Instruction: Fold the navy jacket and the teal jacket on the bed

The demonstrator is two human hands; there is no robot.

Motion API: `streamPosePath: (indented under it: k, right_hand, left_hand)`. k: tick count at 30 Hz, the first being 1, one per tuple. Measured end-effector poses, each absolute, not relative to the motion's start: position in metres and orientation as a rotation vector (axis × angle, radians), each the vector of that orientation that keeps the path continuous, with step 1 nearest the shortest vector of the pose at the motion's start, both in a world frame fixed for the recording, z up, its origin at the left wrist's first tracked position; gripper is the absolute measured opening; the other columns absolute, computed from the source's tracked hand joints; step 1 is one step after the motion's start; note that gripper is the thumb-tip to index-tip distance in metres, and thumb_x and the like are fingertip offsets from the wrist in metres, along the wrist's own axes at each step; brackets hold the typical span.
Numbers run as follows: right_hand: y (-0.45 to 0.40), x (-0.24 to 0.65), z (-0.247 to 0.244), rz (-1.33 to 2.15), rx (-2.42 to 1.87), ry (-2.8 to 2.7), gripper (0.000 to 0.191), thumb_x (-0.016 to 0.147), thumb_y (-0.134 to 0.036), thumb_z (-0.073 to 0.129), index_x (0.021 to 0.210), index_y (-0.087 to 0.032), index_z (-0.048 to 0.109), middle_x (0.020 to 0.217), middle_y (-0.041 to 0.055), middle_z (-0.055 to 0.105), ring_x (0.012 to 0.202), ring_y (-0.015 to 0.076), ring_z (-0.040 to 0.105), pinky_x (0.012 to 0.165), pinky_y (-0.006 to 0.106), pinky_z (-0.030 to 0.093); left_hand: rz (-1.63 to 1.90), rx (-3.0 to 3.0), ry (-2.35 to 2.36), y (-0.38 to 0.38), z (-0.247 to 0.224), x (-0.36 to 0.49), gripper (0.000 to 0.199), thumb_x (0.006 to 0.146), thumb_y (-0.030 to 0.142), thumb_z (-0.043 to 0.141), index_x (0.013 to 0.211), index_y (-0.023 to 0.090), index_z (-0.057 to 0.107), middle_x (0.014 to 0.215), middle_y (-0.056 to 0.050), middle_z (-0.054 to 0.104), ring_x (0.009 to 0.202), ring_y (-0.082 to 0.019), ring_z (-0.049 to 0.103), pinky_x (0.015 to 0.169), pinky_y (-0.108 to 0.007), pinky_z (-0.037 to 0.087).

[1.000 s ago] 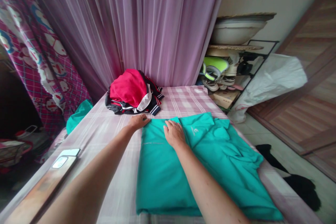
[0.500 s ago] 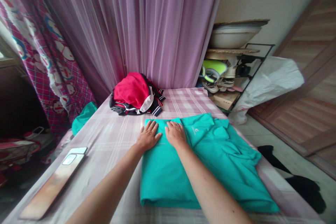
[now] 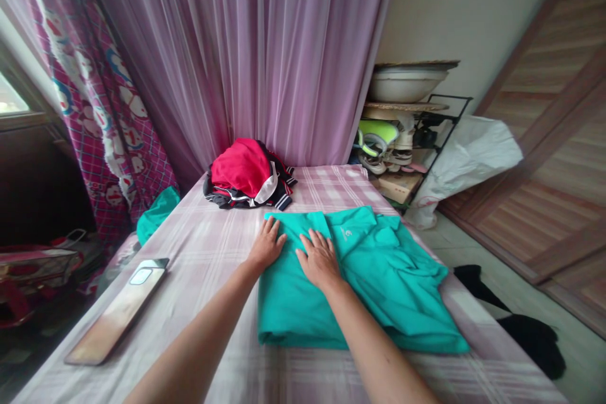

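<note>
From the head view, a teal shirt (image 3: 360, 278) is lying on a bed covered with a pale pink plaid sheet (image 3: 199, 252). A small white logo is showing on the shirt's chest, too small to read. The fabric is looking smooth and soft; its left part is folded into a flat rectangle with a thick near edge, while its right part is lying rumpled toward the bed's side.

The left hand (image 3: 267, 245) is resting palm down with its fingers spread, flat across the shirt's upper left edge where cloth meets sheet. The right hand (image 3: 320, 259) is pressing flat on the folded part just beside it, fingers apart and gripping nothing.

Farther back, a crumpled heap of red, black and white clothes (image 3: 249, 175) is sitting near a sheer lilac curtain (image 3: 265, 50). A long glossy mirror (image 3: 118, 309) is lying at the left of the bed.
</note>
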State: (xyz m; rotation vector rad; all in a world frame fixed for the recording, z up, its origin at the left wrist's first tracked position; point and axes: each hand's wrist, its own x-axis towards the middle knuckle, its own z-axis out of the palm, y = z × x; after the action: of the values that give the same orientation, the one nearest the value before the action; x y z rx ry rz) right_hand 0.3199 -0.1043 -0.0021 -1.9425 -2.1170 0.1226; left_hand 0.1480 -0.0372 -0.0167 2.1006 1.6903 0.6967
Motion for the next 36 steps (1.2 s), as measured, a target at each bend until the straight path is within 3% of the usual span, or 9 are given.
streamPosePath:
  k: [3,5,7,12,18,24,32,36]
  right_hand:
    - [-0.103,0.320,0.001,0.121,-1.941,-2.116,0.052,0.100,-0.044,0.039,0.148,-0.024,0.049,0.158,0.0101,0.040,0.146,0.0259,0.033,0.119,0.046,0.020]
    - [-0.102,0.320,0.002,0.124,-1.945,-2.118,0.052,0.100,-0.043,0.038,0.147,-0.024,0.049,0.159,0.0102,0.039,0.146,0.0261,0.033,0.119,0.047,0.020]
    - [-0.103,0.319,0.003,0.142,-1.960,-2.120,0.052,0.100,-0.043,0.038,0.148,-0.024,0.049,0.159,0.0100,0.038,0.147,0.0263,0.032,0.119,0.047,0.019]
    - [-0.104,0.317,0.009,0.192,-2.009,-2.130,0.053,0.100,-0.043,0.038,0.149,-0.023,0.046,0.161,0.0095,0.035,0.148,0.0252,0.029,0.119,0.045,0.017]
    - [-0.104,0.310,0.023,0.289,-2.067,-2.100,0.055,0.100,-0.045,0.036,0.151,-0.024,0.044,0.161,0.0099,0.034,0.148,0.0260,0.028,0.118,0.046,0.019]
    - [-0.119,0.265,0.017,0.298,-1.946,-2.150,0.055,0.101,-0.047,0.033,0.151,-0.026,0.044,0.161,0.0085,0.035,0.147,0.0247,0.029,0.119,0.047,0.019]
    - [-0.129,0.242,0.002,0.178,-1.870,-2.183,0.053,0.101,-0.045,0.032,0.148,-0.026,0.047,0.160,0.0069,0.038,0.147,0.0227,0.030,0.119,0.046,0.019]
    - [-0.126,0.249,0.000,0.166,-1.866,-2.203,0.053,0.101,-0.045,0.032,0.148,-0.026,0.047,0.160,0.0068,0.038,0.146,0.0224,0.030,0.118,0.046,0.021]
  left_hand:
    - [0.931,1.746,1.731,-0.057,-0.032,0.135,0.061,0.092,0.036,0.055,0.147,0.012,0.043,0.157,-0.019,0.039,0.143,-0.028,0.041,0.114,-0.042,0.039]
    - [0.950,1.572,1.718,-0.074,-0.040,0.126,0.063,0.092,0.037,0.057,0.148,0.014,0.040,0.150,-0.019,0.049,0.128,-0.027,0.058,0.101,-0.038,0.051]
    - [0.930,1.423,1.686,-0.089,-0.043,0.120,0.070,0.089,0.041,0.062,0.150,0.017,0.039,0.145,-0.017,0.055,0.116,-0.025,0.066,0.091,-0.034,0.056]
    - [0.828,1.428,1.705,-0.110,-0.032,0.123,0.096,0.071,0.046,0.080,0.150,0.012,0.037,0.145,-0.020,0.055,0.130,-0.032,0.056,0.105,-0.040,0.047]
    - [0.959,1.550,1.649,-0.121,-0.003,0.128,0.087,0.072,0.025,0.076,0.150,0.018,0.039,0.145,-0.015,0.056,0.132,-0.030,0.054,0.108,-0.041,0.043]
    - [1.040,1.643,1.679,-0.134,0.004,0.065,0.080,0.071,0.022,0.072,0.147,0.022,0.045,0.144,-0.010,0.058,0.133,-0.029,0.053,0.111,-0.041,0.041]
    - [0.978,1.544,1.722,-0.167,-0.008,0.039,0.065,0.084,0.048,0.061,0.142,0.021,0.051,0.146,-0.010,0.056,0.137,-0.027,0.049,0.114,-0.042,0.040]
    - [1.081,1.499,1.581,-0.194,-0.002,0.033,0.059,0.085,0.059,0.055,0.132,0.023,0.058,0.147,-0.009,0.054,0.133,-0.026,0.053,0.106,-0.039,0.048]
